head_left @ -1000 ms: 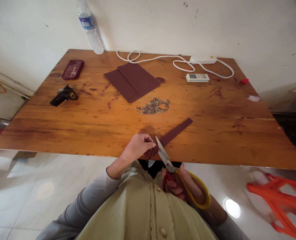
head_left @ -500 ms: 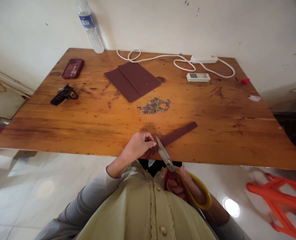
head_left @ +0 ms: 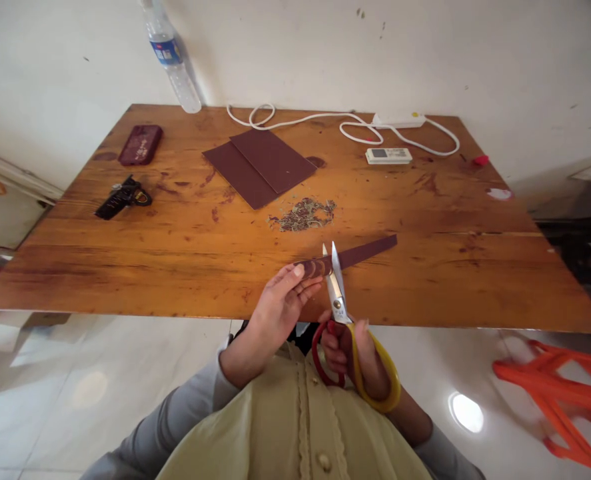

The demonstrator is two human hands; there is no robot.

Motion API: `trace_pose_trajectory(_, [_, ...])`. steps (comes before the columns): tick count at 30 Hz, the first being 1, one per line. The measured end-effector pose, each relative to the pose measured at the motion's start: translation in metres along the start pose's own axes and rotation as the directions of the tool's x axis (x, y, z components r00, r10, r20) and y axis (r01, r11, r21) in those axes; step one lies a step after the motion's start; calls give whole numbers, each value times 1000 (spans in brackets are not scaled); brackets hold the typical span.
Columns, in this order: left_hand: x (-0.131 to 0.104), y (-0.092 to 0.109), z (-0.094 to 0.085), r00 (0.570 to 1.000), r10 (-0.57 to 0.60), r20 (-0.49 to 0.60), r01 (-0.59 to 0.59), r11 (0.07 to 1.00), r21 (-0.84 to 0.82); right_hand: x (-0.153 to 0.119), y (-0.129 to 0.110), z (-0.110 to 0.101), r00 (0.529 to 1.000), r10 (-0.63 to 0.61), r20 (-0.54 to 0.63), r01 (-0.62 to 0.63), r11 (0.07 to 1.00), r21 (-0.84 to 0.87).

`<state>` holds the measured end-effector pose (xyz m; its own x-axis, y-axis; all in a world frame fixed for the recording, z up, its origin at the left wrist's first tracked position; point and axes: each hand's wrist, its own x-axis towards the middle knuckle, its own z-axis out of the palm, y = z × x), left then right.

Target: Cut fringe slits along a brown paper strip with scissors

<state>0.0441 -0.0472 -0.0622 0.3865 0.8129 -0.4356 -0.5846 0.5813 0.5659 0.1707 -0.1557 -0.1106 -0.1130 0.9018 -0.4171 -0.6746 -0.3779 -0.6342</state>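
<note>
A narrow dark maroon strip (head_left: 368, 252) extends over the front part of the wooden table, its left part marked with curved cuts. My left hand (head_left: 280, 300) pinches that left part between thumb and fingers, palm partly turned up. Scissors (head_left: 339, 300) with one red and one yellow handle are held in my right hand (head_left: 352, 353). Their blades are apart, with the strip between them just right of my left fingers. Beyond lies a small heap of thin brownish shreds (head_left: 305, 215). Two overlapping maroon sheets (head_left: 275, 163) lie behind the heap.
A maroon phone case (head_left: 140, 145) and a black hair clip (head_left: 123, 197) lie at the left. A plastic bottle (head_left: 175, 67) leans on the wall. At the back right are a white power strip (head_left: 400, 120), its cable and a remote (head_left: 388, 156). An orange stool (head_left: 545, 380) stands right.
The scissor blades have opened and now point more upright, around the strip. My left hand has turned palm-up and raised the strip's cut part, which lies more level. The view has shifted slightly.
</note>
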Motion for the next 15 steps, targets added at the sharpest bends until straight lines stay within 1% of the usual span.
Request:
trace_pose_trajectory(2, [0,-4,6,1000,13,-7,-14,1000,-26,2,3,3,1000,-28,-13,28,1000,-3])
trace_pose_trajectory(7, [6,-8,16,994,47,-99,-54,996,-66,-2,5,9,996,-88,-32,87,995,-43])
trace_pose_trajectory(11, [10,-11,20,989,31,-146,-39,998,-49,-8,2,13,992,-127,-25,125,989,-82])
trace_pose_trajectory(15, [12,-12,21,984,26,-178,-32,999,-27,-10,1,14,990,-139,-24,136,985,-102])
